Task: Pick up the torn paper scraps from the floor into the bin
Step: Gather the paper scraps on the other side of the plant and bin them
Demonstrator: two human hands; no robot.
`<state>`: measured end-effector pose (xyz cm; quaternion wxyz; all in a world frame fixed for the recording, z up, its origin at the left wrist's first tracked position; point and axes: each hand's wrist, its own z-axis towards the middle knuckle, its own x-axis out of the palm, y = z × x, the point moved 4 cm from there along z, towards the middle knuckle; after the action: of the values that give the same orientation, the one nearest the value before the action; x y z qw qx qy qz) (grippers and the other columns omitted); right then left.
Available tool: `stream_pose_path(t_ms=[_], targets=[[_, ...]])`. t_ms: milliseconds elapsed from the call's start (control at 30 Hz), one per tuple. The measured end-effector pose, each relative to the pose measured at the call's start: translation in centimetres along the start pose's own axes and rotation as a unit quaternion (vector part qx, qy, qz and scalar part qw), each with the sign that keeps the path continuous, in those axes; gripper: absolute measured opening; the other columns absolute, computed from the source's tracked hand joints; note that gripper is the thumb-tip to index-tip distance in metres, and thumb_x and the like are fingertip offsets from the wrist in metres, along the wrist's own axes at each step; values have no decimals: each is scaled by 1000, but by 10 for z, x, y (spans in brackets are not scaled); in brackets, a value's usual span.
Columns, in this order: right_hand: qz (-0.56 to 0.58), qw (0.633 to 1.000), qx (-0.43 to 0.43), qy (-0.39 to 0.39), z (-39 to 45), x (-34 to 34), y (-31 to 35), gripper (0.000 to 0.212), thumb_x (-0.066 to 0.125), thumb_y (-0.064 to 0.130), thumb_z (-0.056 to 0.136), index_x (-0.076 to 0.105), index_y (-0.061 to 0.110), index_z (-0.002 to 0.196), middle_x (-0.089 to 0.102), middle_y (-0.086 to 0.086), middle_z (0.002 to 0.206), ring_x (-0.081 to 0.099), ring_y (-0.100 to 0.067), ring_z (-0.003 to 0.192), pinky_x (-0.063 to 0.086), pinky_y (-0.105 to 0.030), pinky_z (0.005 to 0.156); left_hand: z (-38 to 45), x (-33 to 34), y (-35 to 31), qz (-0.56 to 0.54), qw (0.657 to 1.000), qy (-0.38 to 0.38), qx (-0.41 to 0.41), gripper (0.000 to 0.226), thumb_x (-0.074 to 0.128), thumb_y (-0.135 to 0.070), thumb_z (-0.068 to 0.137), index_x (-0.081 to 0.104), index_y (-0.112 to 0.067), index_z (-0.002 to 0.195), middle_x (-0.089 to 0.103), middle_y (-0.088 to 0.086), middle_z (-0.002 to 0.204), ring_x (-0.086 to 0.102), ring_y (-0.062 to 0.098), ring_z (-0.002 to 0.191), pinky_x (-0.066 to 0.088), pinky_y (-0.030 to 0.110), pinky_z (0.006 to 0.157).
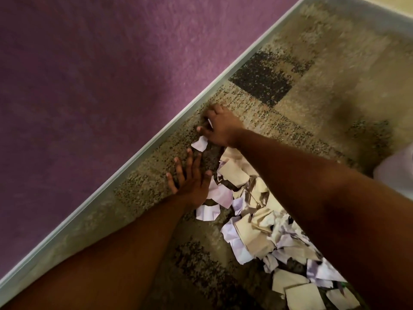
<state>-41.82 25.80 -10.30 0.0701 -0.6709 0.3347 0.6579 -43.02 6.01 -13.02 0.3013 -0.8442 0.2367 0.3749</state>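
Observation:
Several torn paper scraps (252, 224), white and tan, lie heaped on the patterned rug between my two forearms. My right hand (220, 126) reaches forward near the rug's border, fingers curled down over a small white scrap (199, 144) that sticks out below the thumb. My left hand (190, 177) lies flat on the rug with its fingers spread, its edge touching the near side of the heap. It holds nothing. No bin is in view.
A brown and beige patterned rug (301, 104) with a pale border strip (143, 151) runs diagonally. Beyond it lies purple carpet (89, 74). A pale object (400, 175) shows at the right edge.

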Motion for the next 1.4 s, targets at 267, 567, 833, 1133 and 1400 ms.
stream_pose_path(t_ms=[267,567,833,1133,1400], targets=[[-42,994,-76,-61,-37,-20,-3,54,48,62,91,61,19,122,55,-10,122,53,-28,110,51,-42,90,-4,-4,-2,-5,1000,16,4,65,17,-59,100,-15,-40,153,-41,-17,152,-41,19,140,-22,53,114],[14,1000,5,7,-20,3,10,71,43,72,91,52,25,144,42,-18,149,40,-40,135,35,-48,113,1,1,4,-25,1000,-2,14,68,21,-62,98,-15,-42,152,-37,-21,154,-41,17,139,-24,50,111],[-9,993,-112,42,-81,5,19,49,58,44,95,60,22,138,51,-15,143,44,-37,130,41,-43,108,-4,-2,2,-58,998,-1,10,74,4,-72,86,-19,-43,150,-35,-23,153,-36,14,142,-21,49,115],[-1,984,-170,-50,-119,-16,13,46,46,62,95,70,27,113,67,0,110,59,-23,99,48,-37,87,3,1,3,-33,999,-11,-6,65,9,-66,96,-14,-43,152,-33,-24,154,-34,17,143,-19,51,116],[-26,998,28,56,-122,-9,-45,71,20,88,86,39,54,144,27,4,166,19,-40,151,16,-72,114,2,3,1,-29,999,-19,-5,67,14,-66,97,-11,-41,154,-32,-22,155,-36,17,142,-22,50,114]])
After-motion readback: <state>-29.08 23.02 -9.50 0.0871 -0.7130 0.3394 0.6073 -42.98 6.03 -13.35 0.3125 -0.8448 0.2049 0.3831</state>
